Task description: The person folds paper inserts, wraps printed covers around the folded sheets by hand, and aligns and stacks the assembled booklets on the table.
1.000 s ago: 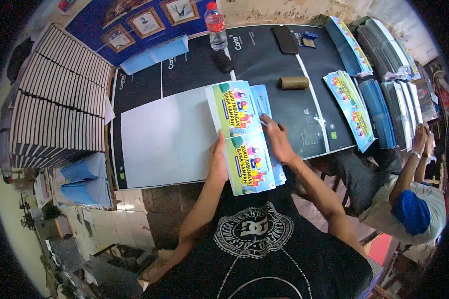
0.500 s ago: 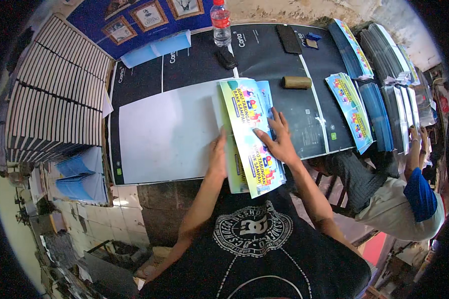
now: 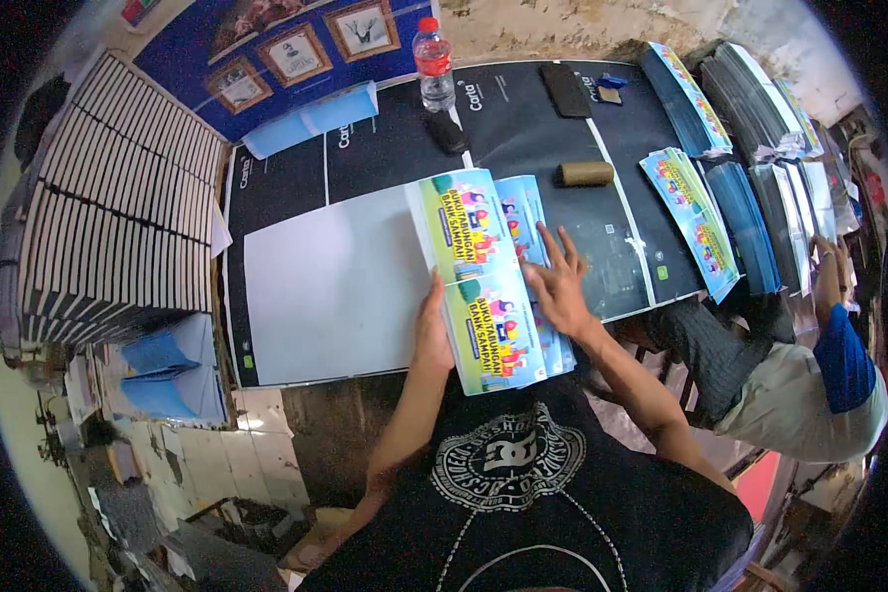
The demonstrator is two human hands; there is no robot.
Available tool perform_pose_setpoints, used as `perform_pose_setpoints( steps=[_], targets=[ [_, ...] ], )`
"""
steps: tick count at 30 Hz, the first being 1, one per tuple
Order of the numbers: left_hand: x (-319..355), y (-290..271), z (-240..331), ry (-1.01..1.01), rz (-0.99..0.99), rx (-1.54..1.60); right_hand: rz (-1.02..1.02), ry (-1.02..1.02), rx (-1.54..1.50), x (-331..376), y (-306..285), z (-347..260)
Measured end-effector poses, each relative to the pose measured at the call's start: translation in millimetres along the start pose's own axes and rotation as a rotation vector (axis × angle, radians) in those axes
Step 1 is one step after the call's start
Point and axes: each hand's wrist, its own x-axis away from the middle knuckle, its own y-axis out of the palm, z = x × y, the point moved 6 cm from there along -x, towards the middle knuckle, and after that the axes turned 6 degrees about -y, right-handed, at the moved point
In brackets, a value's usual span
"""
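A printed cover sheet (image 3: 479, 281), yellow, green and light blue with cartoon figures repeated in two panels, slants over the table's front edge. My left hand (image 3: 432, 331) holds its left edge; some of those fingers are hidden by the paper. Beneath and to the right, more blue printed sheets (image 3: 523, 212) stick out. My right hand (image 3: 562, 286) is open over them, fingers spread, with the thumb at the top sheet's right edge. A large blank white board (image 3: 331, 286) lies left of the sheets.
Tall stacks of dark-covered books (image 3: 118, 197) stand at left. A water bottle (image 3: 433, 69), a black object (image 3: 446, 132) and a brown roll (image 3: 584, 175) sit farther back. Piled printed covers (image 3: 691, 212) line the right side, where another person (image 3: 809, 395) works.
The top sheet has swung leftward and lies flatter, showing both panels more fully. My right thumb has moved to its edge, and more of the blue sheets underneath shows.
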Motion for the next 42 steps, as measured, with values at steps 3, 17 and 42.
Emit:
perform_pose_setpoints(
  steps=[3, 17, 42],
  targets=[
    [-15, -2, -13, -0.027, -0.059, 0.016, 0.029, 0.262, -0.605, 2, 13, 20],
    [-15, -21, -5, 0.002, 0.111, -0.19, -0.064, 0.317, -0.598, -11, -4, -7],
    [-23, 1, -12, 0.002, 0.163, -0.343, 0.05, 0.325, -0.531, -7, -14, 11]
  ],
)
